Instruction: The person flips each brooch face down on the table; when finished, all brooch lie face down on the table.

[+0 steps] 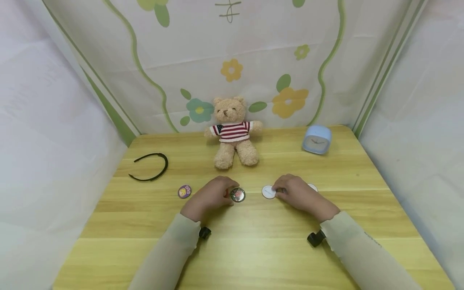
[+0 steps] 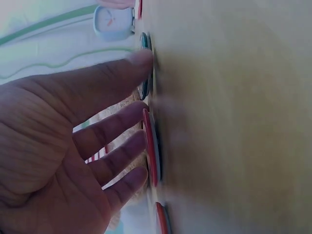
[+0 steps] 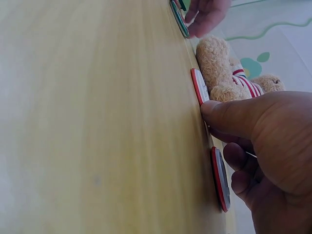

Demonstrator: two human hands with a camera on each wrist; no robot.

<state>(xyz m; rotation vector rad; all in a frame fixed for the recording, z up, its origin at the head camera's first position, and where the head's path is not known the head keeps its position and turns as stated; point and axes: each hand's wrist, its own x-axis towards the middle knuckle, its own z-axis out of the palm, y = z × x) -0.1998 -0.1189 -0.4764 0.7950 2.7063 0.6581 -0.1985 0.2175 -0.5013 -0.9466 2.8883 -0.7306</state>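
Note:
My left hand [image 1: 214, 194] holds a round green-rimmed badge [image 1: 238, 195] by its edges, between thumb and forefinger. Under that hand's other fingers lies a red-edged badge [image 2: 151, 146], mostly covered in the head view. A purple badge [image 1: 184, 191] with a yellow figure is left of the hand. With thumb and forefinger, my right hand [image 1: 299, 194] pinches the near edge of a round badge [image 1: 268, 192], white side up and red at the rim. Another white-faced badge [image 3: 220, 178] lies under the right hand's curled fingers, partly hidden in the head view.
A teddy bear [image 1: 235, 133] in a striped shirt sits against the back curtain. To its right stands a pale blue clock [image 1: 317, 139]. A black headband [image 1: 166, 167] lies at the left of the wooden table [image 1: 246, 253]. Fabric walls enclose the sides.

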